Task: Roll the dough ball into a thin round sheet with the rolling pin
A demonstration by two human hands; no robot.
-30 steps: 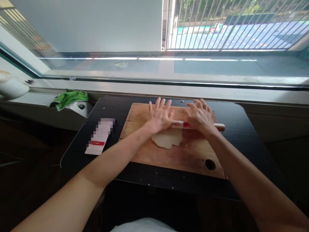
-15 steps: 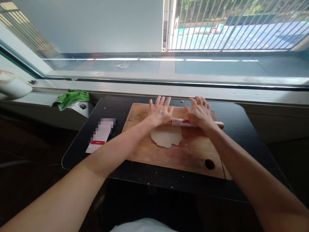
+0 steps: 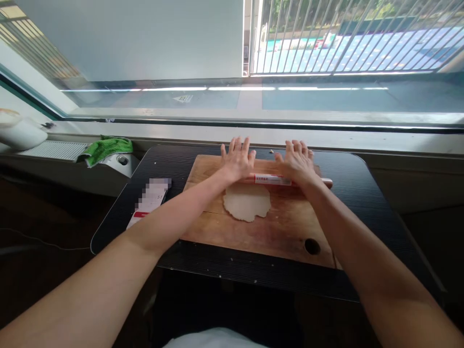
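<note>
A wooden rolling pin (image 3: 271,180) with a red and white label lies across the far part of a wooden cutting board (image 3: 250,237). My left hand (image 3: 237,159) presses on its left part, palm down, fingers stretched out and apart. Over the right part rests my right hand (image 3: 297,159), also flat with fingers spread; the pin's handle sticks out to its right. A thin, flattened sheet of pale dough (image 3: 247,202) with a ragged edge lies on the board, its far edge at the pin. Each hand hides some of the pin.
The board lies on a black table (image 3: 116,217). On its left is a partly blurred phone-like object (image 3: 148,195). A green cloth (image 3: 107,149) hangs over a white fixture (image 3: 125,164) by the window. Small crumbs dot the table's near edge.
Both hands have moved slightly farther away with the rolling pin, which has turned so that more of its label shows. The dough keeps about the same shape.
</note>
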